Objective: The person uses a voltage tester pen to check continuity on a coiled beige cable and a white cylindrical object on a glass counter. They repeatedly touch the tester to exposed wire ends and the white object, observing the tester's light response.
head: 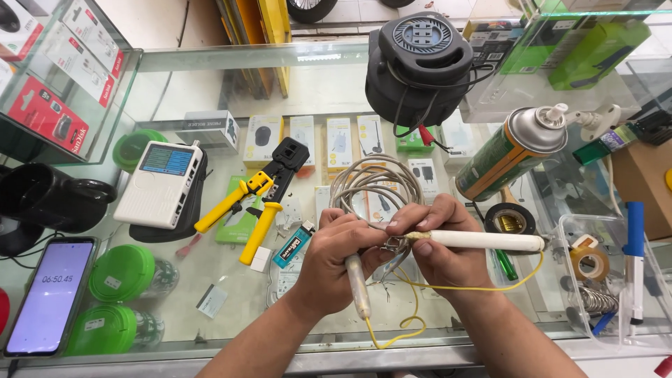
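On the glass surface (210, 280), a yellow-handled crimping tool (255, 199) lies left of the hands. The left hand (336, 262) grips a cream probe (358, 287) with a yellow lead. The right hand (434, 241) pinches a second white probe (483, 241); both tips meet at bared wire ends of the grey coiled cable (374, 178). This looks like testing wires; the next move calls for steady contact.

I have a single view, from the camera on the head; it looks steeply down and slightly forward onto the glass worktop (210, 308), close in; both forearms enter from the bottom edge and meet at lower centre; the worktop's near rim runs along the bottom, its far edge across the top; no second view overlaps it.
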